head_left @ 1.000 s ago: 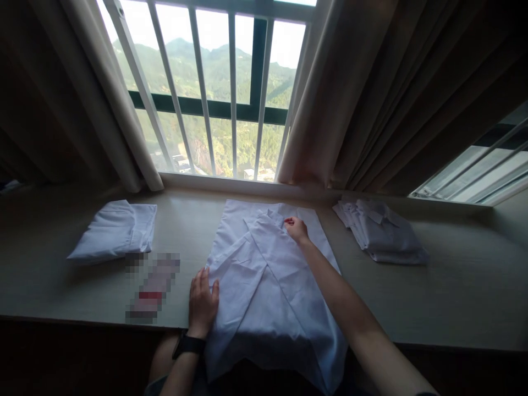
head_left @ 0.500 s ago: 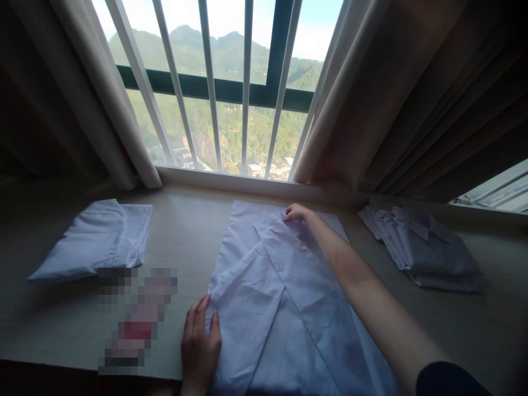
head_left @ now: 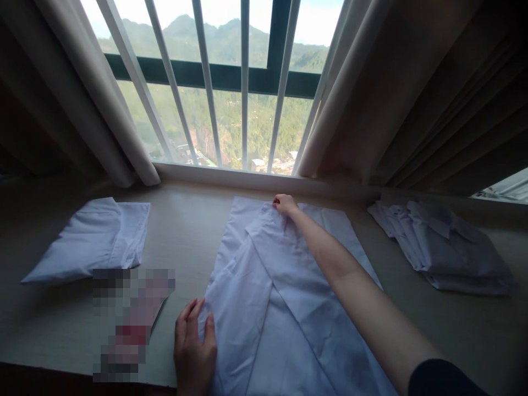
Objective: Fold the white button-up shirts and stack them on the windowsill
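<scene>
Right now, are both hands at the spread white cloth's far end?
No, only the right hand is there; the left hand is nearer, at the left edge of the white cloth.

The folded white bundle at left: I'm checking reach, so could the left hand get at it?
Probably yes: the left hand rests open at the white garment, and only a blurred-out, seemingly flat item lies near the way to the bundle.

Shirt [head_left: 295, 313]: cotton-like cloth, matt, lightly creased. Tabletop [head_left: 185, 242]: wood-grain look, smooth, faint sheen. Curtains [head_left: 97, 93]: matt cloth. Window bars [head_left: 245, 121]: smooth, painted-metal look.
</scene>
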A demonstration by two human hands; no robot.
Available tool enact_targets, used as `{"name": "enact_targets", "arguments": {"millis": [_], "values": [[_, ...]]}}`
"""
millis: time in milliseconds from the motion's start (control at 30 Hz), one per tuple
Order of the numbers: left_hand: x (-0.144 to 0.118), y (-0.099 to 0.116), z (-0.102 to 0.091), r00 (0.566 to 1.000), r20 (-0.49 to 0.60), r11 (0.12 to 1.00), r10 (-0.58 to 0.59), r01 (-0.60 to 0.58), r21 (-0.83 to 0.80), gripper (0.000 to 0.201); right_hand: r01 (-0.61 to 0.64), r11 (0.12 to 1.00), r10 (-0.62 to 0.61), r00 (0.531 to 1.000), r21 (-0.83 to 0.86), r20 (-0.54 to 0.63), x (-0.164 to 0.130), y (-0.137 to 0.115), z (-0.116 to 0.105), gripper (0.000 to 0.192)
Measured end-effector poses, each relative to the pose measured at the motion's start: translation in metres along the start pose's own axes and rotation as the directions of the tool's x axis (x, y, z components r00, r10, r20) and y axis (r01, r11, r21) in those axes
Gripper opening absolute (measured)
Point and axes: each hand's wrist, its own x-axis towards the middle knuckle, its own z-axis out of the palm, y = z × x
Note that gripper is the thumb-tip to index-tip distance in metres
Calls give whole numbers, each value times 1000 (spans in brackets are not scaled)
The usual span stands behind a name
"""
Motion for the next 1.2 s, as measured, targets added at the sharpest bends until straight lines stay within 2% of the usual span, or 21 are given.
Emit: {"name": "enact_targets", "arguments": {"millis": [100,167,233,333,467,600,667,733,800,867,967,1033,1100,1200], "values": [[1,-1,-2,999,-22,999,24,-23,33,34,-14,999,9,993,-35,-120,-18,-5,7,18],[1,-2,-4,999,-45,999,30,-28,45,35,21,998,-26,994,-54,-110,-30,-14,10,30],[1,-3,-4,996,-79,998,28,-23,53,34,65,995,-64,998,-77,11,-40,-24,15,41],[1,-4,-4,994,-111,999,22,-16,52,31,74,995,-58,975,-69,212,-48,-34,21,52],[1,-6,-4,995,-99,1000,0,3,30,25,34,999,-45,938,37,344,-54,-37,22,51],[2,-6,-4,996,-88,1000,-5,6,14,21,-8,995,-36,891,96,452,-67,-32,5,36],[3,-4,-4,997,-78,1000,-4,5,10,21,-36,991,-36,852,127,522,-72,-27,-14,30],[4,-1,-5,998,-69,1000,-3,4,18,22,-58,976,-71,822,208,564,-69,-19,-38,35],[5,2,-6,998,-63,999,-4,6,39,23,-54,943,-139,833,330,535,-58,-10,-65,42],[6,5,-6,998,-57,998,-6,9,59,23,-4,905,-193,886,424,421,-39,1,-90,44],[7,7,-6,999,-49,997,-2,6,79,24,88,918,-185,958,386,220,-8,18,-111,41],[8,8,-6,999,-43,996,8,-3,95,25,105,959,-139,984,262,111,5,29,-109,44],[9,9,-5,999,-44,993,14,-9,114,27,47,993,-53,997,105,54,8,39,-97,57],[9,10,-5,999,-48,991,14,-7,131,27,-113,993,116,989,-40,95,-6,53,-73,77]]}}
